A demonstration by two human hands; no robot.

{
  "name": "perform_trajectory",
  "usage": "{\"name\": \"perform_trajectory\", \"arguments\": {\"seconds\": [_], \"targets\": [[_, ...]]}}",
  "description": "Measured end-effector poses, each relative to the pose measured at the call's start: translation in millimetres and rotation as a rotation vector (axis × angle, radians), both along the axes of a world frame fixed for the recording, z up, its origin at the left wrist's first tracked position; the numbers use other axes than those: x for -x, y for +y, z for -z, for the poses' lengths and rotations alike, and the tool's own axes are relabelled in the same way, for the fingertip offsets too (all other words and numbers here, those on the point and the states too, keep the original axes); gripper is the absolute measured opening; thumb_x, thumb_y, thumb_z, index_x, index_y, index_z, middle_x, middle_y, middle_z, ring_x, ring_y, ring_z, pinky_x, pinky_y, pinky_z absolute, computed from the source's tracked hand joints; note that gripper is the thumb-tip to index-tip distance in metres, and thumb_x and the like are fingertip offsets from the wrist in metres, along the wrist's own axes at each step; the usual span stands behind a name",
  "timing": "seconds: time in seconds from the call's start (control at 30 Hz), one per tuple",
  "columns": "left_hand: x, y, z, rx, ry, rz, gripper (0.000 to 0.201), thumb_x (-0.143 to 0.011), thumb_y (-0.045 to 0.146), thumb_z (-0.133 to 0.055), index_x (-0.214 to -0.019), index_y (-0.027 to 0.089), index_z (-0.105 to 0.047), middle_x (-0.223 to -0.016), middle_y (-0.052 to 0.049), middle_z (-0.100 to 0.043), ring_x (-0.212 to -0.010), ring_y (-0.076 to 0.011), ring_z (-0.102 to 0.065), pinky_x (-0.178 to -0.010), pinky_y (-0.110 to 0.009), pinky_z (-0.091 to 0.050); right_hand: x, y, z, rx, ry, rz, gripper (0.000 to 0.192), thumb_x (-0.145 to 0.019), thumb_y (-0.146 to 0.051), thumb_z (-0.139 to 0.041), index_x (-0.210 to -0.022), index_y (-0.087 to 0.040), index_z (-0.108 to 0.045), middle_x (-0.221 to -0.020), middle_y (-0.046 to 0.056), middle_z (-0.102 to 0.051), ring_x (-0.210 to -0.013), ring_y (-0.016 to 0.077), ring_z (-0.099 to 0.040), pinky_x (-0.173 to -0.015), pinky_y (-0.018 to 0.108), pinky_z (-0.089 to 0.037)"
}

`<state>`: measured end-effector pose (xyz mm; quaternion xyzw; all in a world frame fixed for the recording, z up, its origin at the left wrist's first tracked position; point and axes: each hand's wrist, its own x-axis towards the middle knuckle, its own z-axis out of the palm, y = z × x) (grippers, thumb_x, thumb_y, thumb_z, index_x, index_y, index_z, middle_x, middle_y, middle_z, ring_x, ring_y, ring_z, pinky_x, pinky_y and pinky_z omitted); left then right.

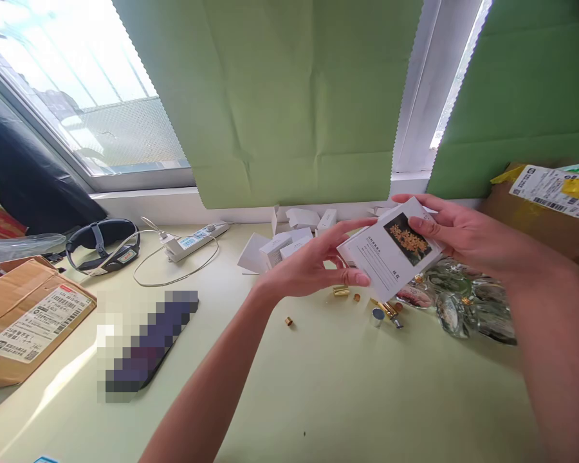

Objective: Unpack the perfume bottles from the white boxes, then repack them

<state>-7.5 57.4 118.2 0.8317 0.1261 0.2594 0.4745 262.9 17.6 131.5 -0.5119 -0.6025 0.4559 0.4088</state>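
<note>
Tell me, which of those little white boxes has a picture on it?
The white box held in both hands: its face shows a yellow flower photo. The small white boxes on the table behind look plain.

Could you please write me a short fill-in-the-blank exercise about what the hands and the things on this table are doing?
1. Both hands, left hand and right hand, hold a small white cardboard box printed with a picture of ____ flowers.
2. The white power strip lies below the ____.
3. The brown cardboard parcel carries a white shipping ____.

Missing words: yellow; window; label
</note>
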Motion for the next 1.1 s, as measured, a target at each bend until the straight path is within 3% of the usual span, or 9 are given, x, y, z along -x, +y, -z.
{"name": "perform_trajectory", "arguments": {"seconds": [0.1, 0.17, 0.53, 0.67, 0.8, 0.93, 1.1], "targets": [[0, 0, 1.8, -0.048, 0.013, -0.048, 0.091, -0.073, 0.035, -0.08, -0.148, 0.037, -0.028, -0.12, -0.006, -0.06, -0.097, -0.021, -0.063, -0.087, -0.042, -0.054, 3, -2, -3.3, 0.031, 0.015, 0.0, 0.059, -0.086, -0.055, -0.061, -0.141, -0.048, -0.042, -0.114, -0.001, -0.073, -0.094, 0.024, -0.07, -0.067, 0.032, -0.059], [0, -1, 2.4, -0.058, 0.015, -0.082, 0.093, -0.072, 0.036, -0.081, -0.148, 0.038, -0.027, -0.118, -0.005, -0.06, -0.097, -0.0209, -0.062, -0.087, -0.042, -0.054, 6, -3, -5.3, 0.029, 0.017, 0.01, 0.059, -0.086, -0.055, -0.062, -0.14, -0.048, -0.042, -0.113, -0.002, -0.073, -0.092, 0.0223, -0.071, -0.065, 0.029, -0.059], [-1, 0, 2.5, -0.144, -0.022, -0.188, 0.087, -0.068, 0.039, -0.084, -0.142, 0.038, -0.038, -0.129, -0.005, -0.055, -0.105, -0.0235, -0.059, -0.086, -0.039, -0.054, 15, -4, -5.0, -0.005, 0.045, 0.004, 0.051, -0.088, -0.053, -0.061, -0.137, -0.047, -0.047, -0.108, -0.003, -0.074, -0.089, 0.0177, -0.071, -0.065, 0.023, -0.06], [4, 3, -0.5, -0.145, 0.023, -0.177, 0.085, -0.073, 0.038, -0.08, -0.144, 0.038, -0.035, -0.121, -0.005, -0.06, -0.093, -0.0184, -0.062, -0.08, -0.035, -0.055, 13, -3, -5.3, -0.047, 0.056, 0.046, 0.05, -0.085, -0.052, -0.064, -0.133, -0.046, -0.05, -0.106, -0.003, -0.074, -0.085, 0.0185, -0.071, -0.067, 0.026, -0.06], [12, 6, -6.6, -0.164, 0.051, -0.169, 0.07, -0.082, 0.033, -0.072, -0.143, 0.034, -0.039, -0.11, -0.003, -0.065, -0.084, -0.0136, -0.063, -0.083, -0.033, -0.053, 14, -5, -8.1, -0.087, 0.035, 0.063, 0.049, -0.084, -0.051, -0.067, -0.13, -0.044, -0.053, -0.104, -0.002, -0.074, -0.085, 0.0194, -0.071, -0.065, 0.025, -0.059], [13, 6, -8.6, -0.203, 0.035, -0.215, 0.069, -0.074, 0.036, -0.079, -0.136, 0.031, -0.049, -0.097, -0.001, -0.067, -0.088, -0.0155, -0.063, -0.086, -0.033, -0.051, 21, -6, -8.3, -0.085, 0.008, 0.024, 0.046, -0.086, -0.051, -0.063, -0.13, -0.044, -0.054, -0.105, -0.003, -0.074, -0.093, 0.0198, -0.07, -0.068, 0.023, -0.058], [12, 5, -9.1, -0.201, 0.002, -0.263, 0.069, -0.073, 0.039, -0.08, -0.134, 0.03, -0.05, -0.097, -0.002, -0.066, -0.093, -0.0175, -0.062, -0.088, -0.035, -0.05, 20, -6, -6.9, -0.112, 0.01, 0.041, 0.048, -0.086, -0.054, -0.062, -0.132, -0.045, -0.052, -0.104, -0.002, -0.074, -0.094, 0.0209, -0.07, -0.066, 0.025, -0.058]]}}
